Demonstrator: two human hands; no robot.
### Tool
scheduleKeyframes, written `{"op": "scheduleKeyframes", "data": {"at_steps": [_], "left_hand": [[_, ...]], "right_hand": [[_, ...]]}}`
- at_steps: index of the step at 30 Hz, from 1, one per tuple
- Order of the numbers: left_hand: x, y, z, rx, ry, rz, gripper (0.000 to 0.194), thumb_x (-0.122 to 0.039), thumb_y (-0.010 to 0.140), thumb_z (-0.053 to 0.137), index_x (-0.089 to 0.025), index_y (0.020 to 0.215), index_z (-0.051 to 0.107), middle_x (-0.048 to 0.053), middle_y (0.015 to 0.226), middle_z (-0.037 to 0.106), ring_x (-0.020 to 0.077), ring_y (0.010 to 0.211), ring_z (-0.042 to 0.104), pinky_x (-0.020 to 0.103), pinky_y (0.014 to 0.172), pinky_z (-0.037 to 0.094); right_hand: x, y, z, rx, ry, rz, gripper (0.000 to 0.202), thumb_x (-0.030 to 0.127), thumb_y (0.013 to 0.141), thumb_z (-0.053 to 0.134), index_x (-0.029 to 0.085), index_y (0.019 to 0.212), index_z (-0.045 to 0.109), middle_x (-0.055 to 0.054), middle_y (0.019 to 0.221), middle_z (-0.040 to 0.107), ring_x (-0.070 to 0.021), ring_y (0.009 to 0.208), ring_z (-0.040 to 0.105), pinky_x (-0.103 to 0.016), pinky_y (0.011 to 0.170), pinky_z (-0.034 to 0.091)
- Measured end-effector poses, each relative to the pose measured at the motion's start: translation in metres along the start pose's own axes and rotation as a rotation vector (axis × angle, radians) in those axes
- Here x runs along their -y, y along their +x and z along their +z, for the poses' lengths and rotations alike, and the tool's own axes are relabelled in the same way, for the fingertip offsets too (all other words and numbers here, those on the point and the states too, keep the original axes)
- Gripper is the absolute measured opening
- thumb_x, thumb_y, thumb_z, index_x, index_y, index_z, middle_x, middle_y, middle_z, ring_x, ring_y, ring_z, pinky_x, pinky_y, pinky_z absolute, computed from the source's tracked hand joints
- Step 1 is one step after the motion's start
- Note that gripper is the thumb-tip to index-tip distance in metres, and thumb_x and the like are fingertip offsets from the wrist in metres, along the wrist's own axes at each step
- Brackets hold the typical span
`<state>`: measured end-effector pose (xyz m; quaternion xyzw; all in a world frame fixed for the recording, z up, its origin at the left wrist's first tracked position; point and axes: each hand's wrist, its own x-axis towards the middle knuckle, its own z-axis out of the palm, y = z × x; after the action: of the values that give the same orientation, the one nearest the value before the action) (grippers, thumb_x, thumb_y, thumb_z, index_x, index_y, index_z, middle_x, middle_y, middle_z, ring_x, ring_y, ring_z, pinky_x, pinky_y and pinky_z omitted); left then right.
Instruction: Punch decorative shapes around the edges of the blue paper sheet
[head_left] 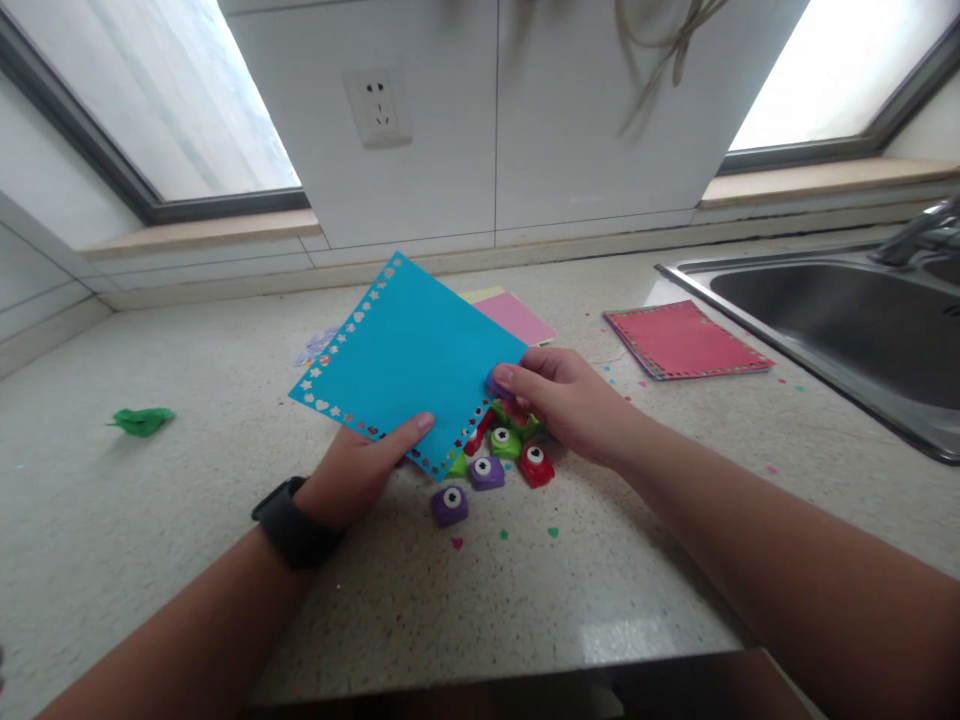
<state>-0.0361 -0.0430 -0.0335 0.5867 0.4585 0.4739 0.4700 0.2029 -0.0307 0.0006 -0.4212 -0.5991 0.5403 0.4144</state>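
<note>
"Where do you have the paper?"

"I have the square sheet of bright blue paper [420,350] raised and tilted above the speckled pale desk [217,560]. Shaped holes line its far-left and near-left edges, and more show on the near-right one; the far-right edge is plain."

"And the hands?"

"My left hand [367,465] pinches the near-left edge, thumb on top, fingers mostly hidden underneath. My right hand [566,395] pinches a small purple plastic craft punch [496,383] near the sheet's right corner. I can't tell whether the paper sits in its slot."

"What's below?"

"Plastic punches with round white tops: a dark purple one [450,506] nearest me, a lighter purple one [486,473] just beyond, a green one [505,442] farther still, a red one [536,466] to the right. Tiny paper cut-outs [553,533] are scattered about."

"Farther out?"

"A pink paper sheet [523,317] is partly behind the blue; a red-topped paper stack [686,340] lies right, near the stainless-steel sink [810,310]."
</note>
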Motion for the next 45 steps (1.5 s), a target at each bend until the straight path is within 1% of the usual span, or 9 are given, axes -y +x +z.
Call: {"op": "scheduleKeyframes", "data": {"at_steps": [6,12,16,19,25,30,33,39,45], "left_hand": [[0.0021,0.0001,-0.0008,-0.013,0.016,0.005,0.060,-0.046,0.076,0.080,-0.024,0.130,0.064,0.009,0.117,0.075,0.0346,0.126,0.059,0.054,0.114,0.039],[0.0019,0.0004,-0.0009,-0.021,0.038,0.004,0.059,-0.046,0.078,0.078,-0.022,0.130,0.064,0.010,0.118,0.074,0.0350,0.127,0.059,0.054,0.113,0.040],[0.0016,-0.0001,0.0001,-0.026,0.001,-0.005,0.061,-0.042,0.075,0.081,-0.023,0.130,0.063,0.009,0.119,0.074,0.0347,0.128,0.058,0.054,0.114,0.039],[0.0002,-0.0005,0.0017,-0.031,0.001,-0.001,0.060,-0.042,0.076,0.080,-0.023,0.130,0.063,0.009,0.121,0.073,0.0346,0.128,0.058,0.055,0.114,0.038],[-0.0039,0.0001,0.0033,-0.042,0.012,0.030,0.062,-0.039,0.073,0.082,-0.024,0.130,0.063,0.009,0.122,0.073,0.0347,0.133,0.053,0.054,0.117,0.035],[-0.0037,0.0005,0.0029,-0.031,0.065,0.024,0.060,-0.044,0.075,0.080,-0.024,0.129,0.064,0.009,0.120,0.074,0.0354,0.129,0.056,0.054,0.117,0.035],[-0.0033,0.0003,0.0028,-0.028,0.063,0.019,0.059,-0.044,0.076,0.080,-0.024,0.129,0.064,0.009,0.119,0.074,0.0354,0.127,0.058,0.054,0.117,0.035],[-0.0043,0.0002,0.0032,-0.061,0.010,0.002,0.065,-0.039,0.068,0.086,-0.026,0.128,0.064,0.008,0.120,0.074,0.0357,0.126,0.059,0.054,0.116,0.036],[-0.0041,-0.0001,0.0027,-0.020,0.090,0.031,0.057,-0.046,0.076,0.079,-0.025,0.128,0.065,0.008,0.119,0.074,0.0351,0.129,0.056,0.053,0.117,0.036]], "right_hand": [[0.0005,-0.0005,-0.0002,0.008,-0.062,-0.004,0.039,0.053,0.089,0.064,0.017,0.077,0.060,0.001,0.065,0.055,-0.0109,0.056,0.047,-0.027,0.050,0.034],[0.0024,-0.0010,-0.0003,0.015,-0.100,-0.009,0.038,0.052,0.092,0.061,0.018,0.075,0.057,0.002,0.064,0.053,-0.0101,0.053,0.045,-0.027,0.049,0.032],[0.0025,-0.0008,-0.0001,0.011,-0.089,-0.007,0.038,0.053,0.091,0.061,0.018,0.076,0.058,0.001,0.064,0.054,-0.0109,0.054,0.046,-0.027,0.049,0.033],[0.0017,-0.0003,-0.0002,0.017,-0.069,-0.008,0.037,0.052,0.091,0.061,0.018,0.076,0.059,0.001,0.064,0.055,-0.0109,0.054,0.046,-0.027,0.050,0.033],[0.0008,0.0002,-0.0007,0.014,-0.062,-0.001,0.038,0.052,0.090,0.061,0.018,0.075,0.058,0.001,0.065,0.056,-0.0114,0.056,0.047,-0.027,0.051,0.034],[0.0002,-0.0002,-0.0004,0.018,-0.046,-0.016,0.038,0.053,0.090,0.062,0.017,0.075,0.058,0.000,0.065,0.056,-0.0114,0.056,0.047,-0.027,0.051,0.035],[-0.0002,-0.0001,-0.0001,0.014,-0.053,-0.018,0.039,0.053,0.089,0.063,0.017,0.074,0.059,0.000,0.064,0.056,-0.0115,0.056,0.047,-0.027,0.051,0.035],[0.0002,0.0001,-0.0006,-0.002,-0.072,-0.003,0.040,0.054,0.087,0.065,0.018,0.074,0.059,-0.001,0.065,0.058,-0.0120,0.056,0.049,-0.028,0.051,0.036],[0.0008,-0.0002,-0.0007,-0.002,-0.091,-0.001,0.040,0.055,0.088,0.064,0.018,0.073,0.059,-0.001,0.065,0.059,-0.0121,0.056,0.050,-0.028,0.051,0.037]]}}
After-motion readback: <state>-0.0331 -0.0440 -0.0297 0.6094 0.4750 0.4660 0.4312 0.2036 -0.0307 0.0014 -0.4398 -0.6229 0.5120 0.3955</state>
